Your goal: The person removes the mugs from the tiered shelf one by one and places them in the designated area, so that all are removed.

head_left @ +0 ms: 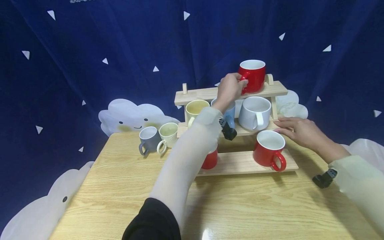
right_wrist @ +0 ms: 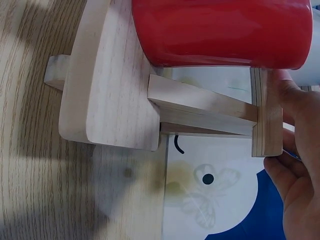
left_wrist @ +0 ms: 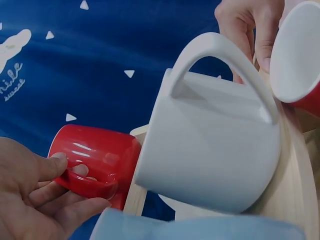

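The left hand [head_left: 229,88] grips the handle of the red mug [head_left: 253,75] on the top tier of the rack [head_left: 207,94]; whether it is arriving or leaving, I cannot tell. The right hand [head_left: 298,131] lies flat, fingers straight, against the rack's right side; five mugs sit on the tiers below, and a grey mug [head_left: 148,138] and a cream mug [head_left: 167,134] stand left of the rack, seemingly unshelved.

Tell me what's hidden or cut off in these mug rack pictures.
- Head view: the left forearm covers most of the red mug on the bottom wooden shelf and the light blue mug behind the left hand.
- Right wrist view: the top edge cuts off the red mug; the right hand is cut by the right edge.
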Demonstrator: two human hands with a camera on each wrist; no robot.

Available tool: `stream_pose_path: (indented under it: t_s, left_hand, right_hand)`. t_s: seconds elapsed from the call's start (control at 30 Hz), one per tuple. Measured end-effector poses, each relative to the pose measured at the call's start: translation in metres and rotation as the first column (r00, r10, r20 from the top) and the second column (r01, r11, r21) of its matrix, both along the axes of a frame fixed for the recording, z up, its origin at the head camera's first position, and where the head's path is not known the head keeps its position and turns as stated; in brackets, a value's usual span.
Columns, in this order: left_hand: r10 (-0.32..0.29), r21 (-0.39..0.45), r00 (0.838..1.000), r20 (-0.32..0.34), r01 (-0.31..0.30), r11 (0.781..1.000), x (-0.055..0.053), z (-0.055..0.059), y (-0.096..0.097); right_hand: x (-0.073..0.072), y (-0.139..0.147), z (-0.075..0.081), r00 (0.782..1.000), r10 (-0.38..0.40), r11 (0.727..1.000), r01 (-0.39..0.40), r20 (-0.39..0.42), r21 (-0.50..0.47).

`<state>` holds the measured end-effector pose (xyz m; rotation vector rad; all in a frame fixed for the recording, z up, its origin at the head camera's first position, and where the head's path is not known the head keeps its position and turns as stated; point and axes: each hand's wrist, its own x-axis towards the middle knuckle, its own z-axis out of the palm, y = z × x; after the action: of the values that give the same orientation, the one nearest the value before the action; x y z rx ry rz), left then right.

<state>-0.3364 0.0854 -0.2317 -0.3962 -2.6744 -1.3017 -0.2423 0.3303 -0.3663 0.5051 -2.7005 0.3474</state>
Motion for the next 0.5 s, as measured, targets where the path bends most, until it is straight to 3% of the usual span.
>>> stream_pose_path:
  t_s: [0.33, 0.5]
  left_hand:
    - [-0.015, 0.041, 0.999, 0.049, 0.013, 0.999, 0.001, 0.006, -0.023]
    - [-0.035, 0.04, 0.999, 0.022, 0.034, 0.999, 0.002, 0.013, -0.038]
  right_hand:
    - [-0.002, -0.001, -0.002, 1.0, 0.011, 1.0, -0.011, -0.021, -0.009]
    - [-0.003, -0.002, -0.002, 1.0, 0.011, 1.0, -0.011, -0.021, -0.011]
